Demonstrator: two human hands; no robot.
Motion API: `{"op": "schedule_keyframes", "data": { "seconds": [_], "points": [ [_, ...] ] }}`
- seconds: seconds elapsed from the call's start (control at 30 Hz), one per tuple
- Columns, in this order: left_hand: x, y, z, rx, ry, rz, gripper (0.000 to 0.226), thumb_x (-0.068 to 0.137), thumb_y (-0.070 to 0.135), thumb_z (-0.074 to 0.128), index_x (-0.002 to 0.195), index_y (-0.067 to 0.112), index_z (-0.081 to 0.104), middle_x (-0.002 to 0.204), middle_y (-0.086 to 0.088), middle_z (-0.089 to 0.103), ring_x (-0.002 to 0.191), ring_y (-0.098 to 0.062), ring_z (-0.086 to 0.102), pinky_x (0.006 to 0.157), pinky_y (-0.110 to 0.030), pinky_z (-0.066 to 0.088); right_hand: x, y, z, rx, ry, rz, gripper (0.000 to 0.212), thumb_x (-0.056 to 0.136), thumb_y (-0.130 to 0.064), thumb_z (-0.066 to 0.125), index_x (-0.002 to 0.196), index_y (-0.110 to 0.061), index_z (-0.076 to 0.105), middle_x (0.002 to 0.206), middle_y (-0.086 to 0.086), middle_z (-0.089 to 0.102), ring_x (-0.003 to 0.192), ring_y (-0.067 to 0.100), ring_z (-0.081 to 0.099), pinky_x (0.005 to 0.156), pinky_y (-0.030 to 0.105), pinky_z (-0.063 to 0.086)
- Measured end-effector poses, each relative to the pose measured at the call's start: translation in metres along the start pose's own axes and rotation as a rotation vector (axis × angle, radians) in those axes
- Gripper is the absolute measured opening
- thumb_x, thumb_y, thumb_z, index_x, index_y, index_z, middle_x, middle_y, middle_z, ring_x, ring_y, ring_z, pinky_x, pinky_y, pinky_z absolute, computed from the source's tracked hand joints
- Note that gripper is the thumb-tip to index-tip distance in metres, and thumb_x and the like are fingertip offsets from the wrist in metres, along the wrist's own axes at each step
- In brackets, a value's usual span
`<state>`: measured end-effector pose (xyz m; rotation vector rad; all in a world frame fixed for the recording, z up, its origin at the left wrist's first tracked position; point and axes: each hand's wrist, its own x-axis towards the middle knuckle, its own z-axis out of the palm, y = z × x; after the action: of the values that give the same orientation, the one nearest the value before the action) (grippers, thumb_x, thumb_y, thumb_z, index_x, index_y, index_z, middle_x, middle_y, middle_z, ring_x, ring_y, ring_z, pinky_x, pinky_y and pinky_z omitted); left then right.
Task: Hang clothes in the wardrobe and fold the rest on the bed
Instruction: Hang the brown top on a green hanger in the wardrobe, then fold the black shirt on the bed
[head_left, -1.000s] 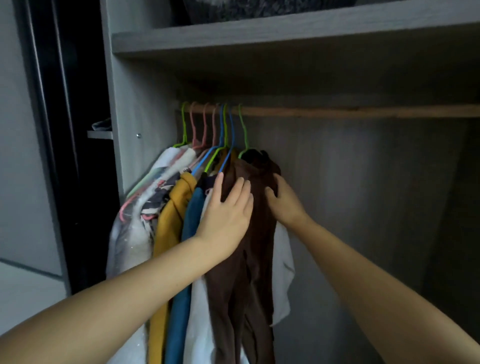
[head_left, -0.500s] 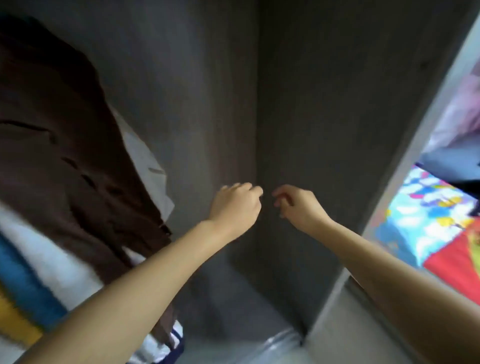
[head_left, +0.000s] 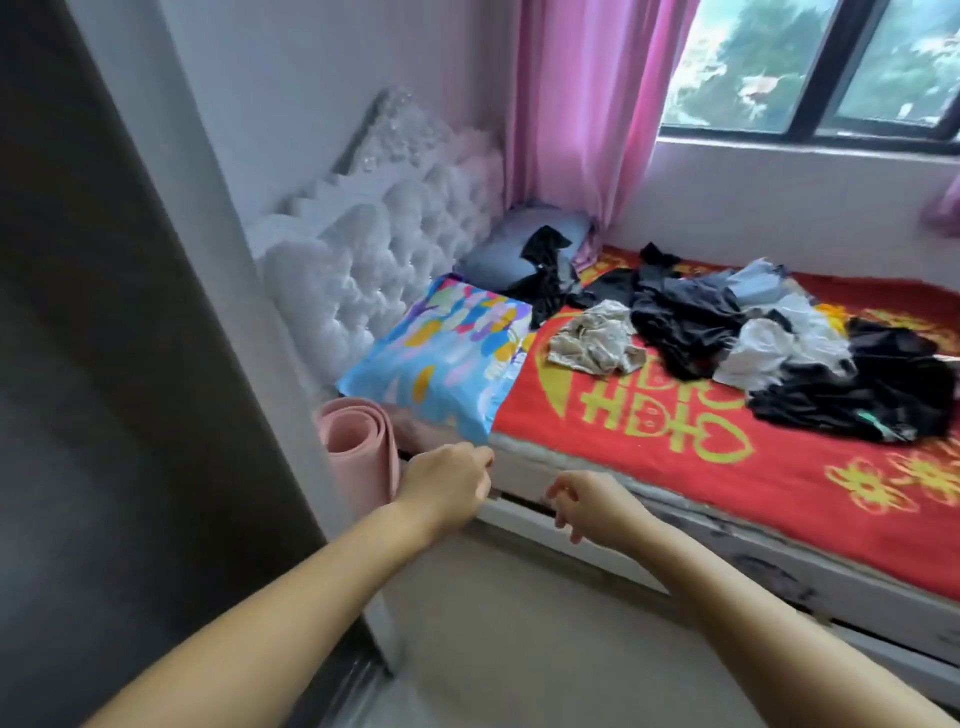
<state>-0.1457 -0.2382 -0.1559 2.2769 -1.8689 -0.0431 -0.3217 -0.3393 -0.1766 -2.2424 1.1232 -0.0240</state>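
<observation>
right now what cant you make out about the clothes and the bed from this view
- Pile of clothes, head view: the garments overlap, so neither their number nor their types can be told.
- Bed: its right end is cut off by the frame edge.
- Wardrobe: only its outer side panel shows; the inside is out of view.
- Left hand and right hand: empty, motion-blurred, finger detail unclear.

Daylit window (head_left: 810, 67) with pink curtain (head_left: 582, 104), white tufted headboard (head_left: 384, 249), pale floor (head_left: 519, 623).
</observation>
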Motion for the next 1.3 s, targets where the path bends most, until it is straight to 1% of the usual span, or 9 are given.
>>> {"op": "schedule_keyframes", "data": {
  "seconds": [0.17, 0.27, 0.4, 0.57, 0.63, 0.77, 0.97, 1.13, 1.3],
  "points": [
    [0.082, 0.121, 0.053, -0.112, -0.080, 0.083, 0.027, 0.094, 0.024, 0.042, 0.115, 0.020, 0.059, 0.115, -0.004, 0.064, 0.104, -0.027, 0.059, 0.080, -0.035, 0.047, -0.028, 0.144, -0.063, -0.009, 0.037, 0.178, 0.028, 0.095, -0.017, 0.038, 0.099, -0.016, 0.066, 0.076, -0.007, 0.067, 0.060, 0.011, 0.067, 0.061, 0.031, 0.055],
    [0.119, 0.188, 0.079, -0.161, -0.122, 0.157, 0.026, 0.095, 0.023, 0.042, 0.113, 0.019, 0.059, 0.110, -0.002, 0.065, 0.098, -0.024, 0.060, 0.074, -0.034, 0.047, -0.046, 0.211, -0.101, 0.027, 0.099, 0.270, 0.028, 0.095, -0.017, 0.039, 0.101, -0.015, 0.066, 0.078, -0.005, 0.068, 0.064, 0.013, 0.067, 0.064, 0.035, 0.055],
    [0.162, 0.258, 0.108, -0.141, -0.188, 0.256, 0.025, 0.097, 0.024, 0.041, 0.109, 0.016, 0.061, 0.104, -0.001, 0.066, 0.092, -0.022, 0.061, 0.073, -0.038, 0.052, -0.060, 0.279, -0.137, 0.082, 0.142, 0.360, 0.028, 0.095, -0.017, 0.037, 0.107, -0.018, 0.063, 0.085, 0.000, 0.069, 0.070, 0.016, 0.067, 0.072, 0.039, 0.057],
    [0.217, 0.327, 0.139, -0.113, -0.256, 0.379, 0.026, 0.097, 0.022, 0.039, 0.108, 0.015, 0.062, 0.101, -0.001, 0.067, 0.089, -0.022, 0.062, 0.067, -0.035, 0.053, -0.067, 0.350, -0.161, 0.130, 0.155, 0.466, 0.032, 0.095, -0.014, 0.034, 0.112, -0.016, 0.060, 0.085, 0.001, 0.068, 0.069, 0.015, 0.066, 0.066, 0.035, 0.055],
    [0.240, 0.350, 0.155, -0.124, -0.276, 0.403, 0.027, 0.097, 0.022, 0.039, 0.107, 0.016, 0.063, 0.100, 0.000, 0.067, 0.088, -0.020, 0.063, 0.066, -0.033, 0.052, -0.063, 0.380, -0.165, 0.155, 0.129, 0.512, 0.033, 0.095, -0.013, 0.032, 0.113, -0.016, 0.059, 0.084, 0.000, 0.068, 0.069, 0.015, 0.067, 0.068, 0.037, 0.057],
    [0.297, 0.386, 0.187, -0.118, -0.341, 0.440, 0.028, 0.097, 0.022, 0.039, 0.109, 0.016, 0.063, 0.103, 0.000, 0.067, 0.088, -0.022, 0.063, 0.070, -0.035, 0.053, -0.038, 0.442, -0.185, 0.183, 0.066, 0.587, 0.034, 0.094, -0.014, 0.031, 0.115, -0.016, 0.058, 0.086, 0.000, 0.068, 0.069, 0.018, 0.068, 0.061, 0.036, 0.056],
    [0.420, 0.425, 0.218, -0.094, -0.406, 0.448, 0.028, 0.097, 0.021, 0.039, 0.110, 0.014, 0.063, 0.104, -0.003, 0.067, 0.088, -0.023, 0.062, 0.060, -0.030, 0.046, 0.017, 0.532, -0.241, 0.200, -0.008, 0.697, 0.036, 0.092, -0.013, 0.032, 0.116, -0.017, 0.059, 0.085, -0.002, 0.067, 0.063, 0.011, 0.065, 0.052, 0.024, 0.050],
    [0.499, 0.461, 0.238, -0.093, -0.455, 0.430, 0.028, 0.097, 0.021, 0.038, 0.106, 0.014, 0.063, 0.101, -0.003, 0.067, 0.088, -0.025, 0.062, 0.065, -0.033, 0.049, 0.061, 0.589, -0.282, 0.245, 0.031, 0.725, 0.032, 0.095, -0.014, 0.033, 0.112, -0.018, 0.059, 0.086, -0.004, 0.068, 0.068, 0.009, 0.064, 0.070, 0.026, 0.052],
    [0.538, 0.478, 0.278, -0.046, -0.578, 0.393, 0.027, 0.096, 0.023, 0.037, 0.107, 0.017, 0.061, 0.102, -0.002, 0.067, 0.090, -0.023, 0.062, 0.067, -0.035, 0.052, 0.114, 0.636, -0.294, 0.291, -0.089, 0.689, 0.034, 0.095, -0.012, 0.032, 0.118, -0.014, 0.057, 0.093, 0.003, 0.069, 0.068, 0.012, 0.063, 0.068, 0.027, 0.052]
  ]
}}
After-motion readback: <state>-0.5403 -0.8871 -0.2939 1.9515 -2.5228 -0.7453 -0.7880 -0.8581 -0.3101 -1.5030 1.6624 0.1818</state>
